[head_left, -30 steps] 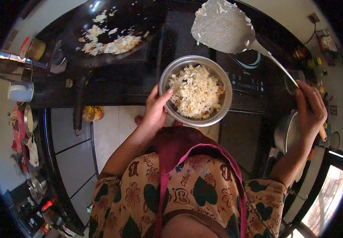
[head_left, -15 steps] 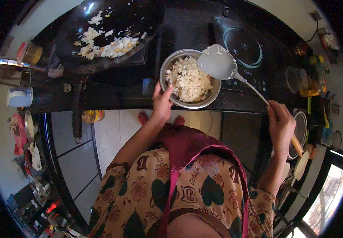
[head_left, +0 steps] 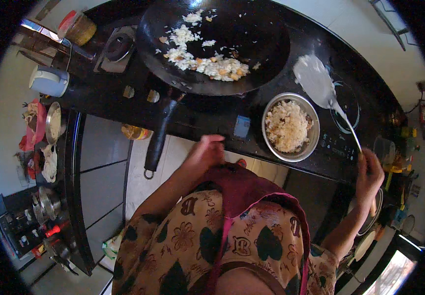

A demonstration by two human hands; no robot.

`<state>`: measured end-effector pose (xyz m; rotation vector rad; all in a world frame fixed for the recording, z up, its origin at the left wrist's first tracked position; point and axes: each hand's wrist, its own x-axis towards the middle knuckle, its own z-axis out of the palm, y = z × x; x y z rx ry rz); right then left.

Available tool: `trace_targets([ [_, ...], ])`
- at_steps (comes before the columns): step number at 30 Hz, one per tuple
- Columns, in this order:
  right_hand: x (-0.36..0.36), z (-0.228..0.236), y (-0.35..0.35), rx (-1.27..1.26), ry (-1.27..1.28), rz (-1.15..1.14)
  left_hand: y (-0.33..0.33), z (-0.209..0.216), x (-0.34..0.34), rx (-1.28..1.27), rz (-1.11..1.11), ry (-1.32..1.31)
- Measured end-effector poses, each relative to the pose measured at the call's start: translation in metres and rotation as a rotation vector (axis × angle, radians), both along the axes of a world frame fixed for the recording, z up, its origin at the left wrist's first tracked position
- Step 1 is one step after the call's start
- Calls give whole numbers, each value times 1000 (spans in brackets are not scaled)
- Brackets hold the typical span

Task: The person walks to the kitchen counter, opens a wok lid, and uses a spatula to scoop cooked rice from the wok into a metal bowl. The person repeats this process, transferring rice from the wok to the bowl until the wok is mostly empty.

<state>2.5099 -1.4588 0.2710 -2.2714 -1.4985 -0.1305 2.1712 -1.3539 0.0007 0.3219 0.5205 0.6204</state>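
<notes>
My right hand (head_left: 369, 169) grips the handle of a long metal spatula (head_left: 315, 78), whose broad blade is held up beyond a steel bowl (head_left: 266, 136). Inside the bowl is a heap of fried rice (head_left: 287, 127), with small darker bits mixed in. My left hand (head_left: 206, 152) is off the bowl, over the counter's front edge, its fingers smeared by motion; nothing shows in it. More rice (head_left: 212, 66) with yellowish pieces lies in a large black wok (head_left: 266, 54), and the wok's handle (head_left: 160, 137) points toward me, left of my left hand.
The black counter (head_left: 99, 103) carries a gas burner (head_left: 119, 46), a blue-grey jug (head_left: 50, 81) and a lidded jar (head_left: 77, 28) at the left. An induction plate (head_left: 333, 140) lies beside the bowl. Several bottles and containers (head_left: 392, 152) stand at the right.
My left hand has let go of the bowl's rim and moved left, leaving the bowl on the counter. The view has turned left, showing more of the wok. My right hand still holds the spatula.
</notes>
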Motion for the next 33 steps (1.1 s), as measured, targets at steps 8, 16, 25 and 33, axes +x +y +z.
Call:
trace_targets([
  [8, -57, 47, 151, -301, -486, 326, 45, 56, -98, -9, 37, -338],
  [16, -59, 78, 244, -692, -617, 489, 76, 92, -119, -61, -178, -206],
  [25, -87, -96, 254, -332, -127, 449, 92, 83, -135, -88, -198, -188],
  [33, -93, -107, 266, -119, -234, 411, 83, 87, -127, -62, -140, -153],
])
